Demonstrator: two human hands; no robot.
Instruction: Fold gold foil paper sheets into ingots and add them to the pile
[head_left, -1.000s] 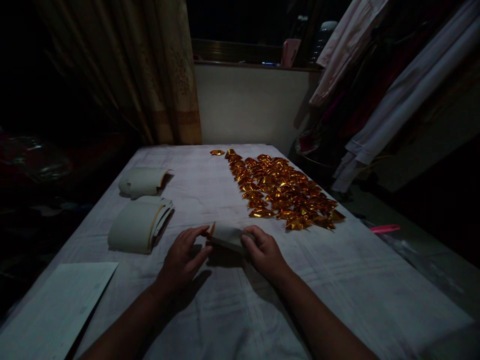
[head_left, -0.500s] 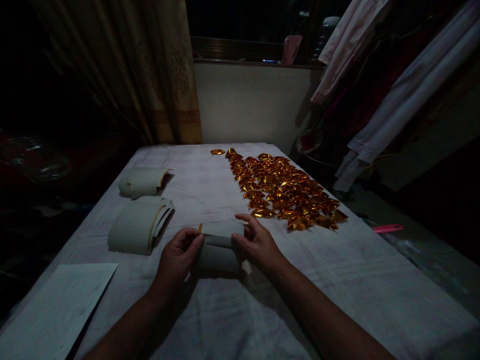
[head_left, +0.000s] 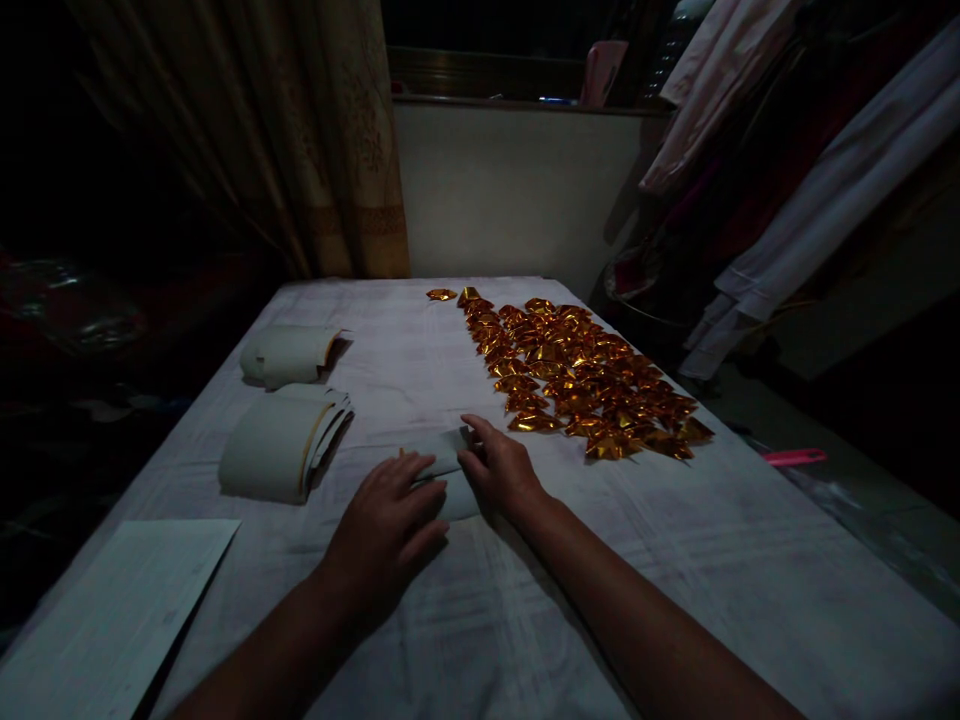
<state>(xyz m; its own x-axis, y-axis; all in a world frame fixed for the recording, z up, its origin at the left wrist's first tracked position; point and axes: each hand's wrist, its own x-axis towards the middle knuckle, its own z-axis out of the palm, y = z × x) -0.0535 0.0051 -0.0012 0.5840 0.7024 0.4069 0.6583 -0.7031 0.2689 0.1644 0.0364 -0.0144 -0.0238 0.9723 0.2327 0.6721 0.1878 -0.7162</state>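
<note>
A small grey folded sheet of paper (head_left: 457, 500) lies on the cloth in front of me, a sliver of gold showing at its left end. My left hand (head_left: 394, 510) rests flat across the left part of this sheet, fingers stretched out and slightly apart. At the right end, my right hand (head_left: 502, 465) holds the sheet's edge, its thumb on the paper and its index finger reaching past the far side. The tips of its other fingers are hidden. Beyond it on the right, many shiny gold folded-foil pieces (head_left: 570, 370) are spread in rows.
Two curled stacks of grey sheets (head_left: 266, 445) (head_left: 289, 355) stand at the left. A flat pale board (head_left: 127, 600) lies at the near left. White checked cloth (head_left: 675, 590) covers the table. Clothes (head_left: 810, 190) hang at the right, and a curtain (head_left: 337, 150) hangs behind.
My left hand has gone from pinching the paper's left end to lying flat over it. The paper is lower and flatter on the cloth. The camera view has shifted slightly.
</note>
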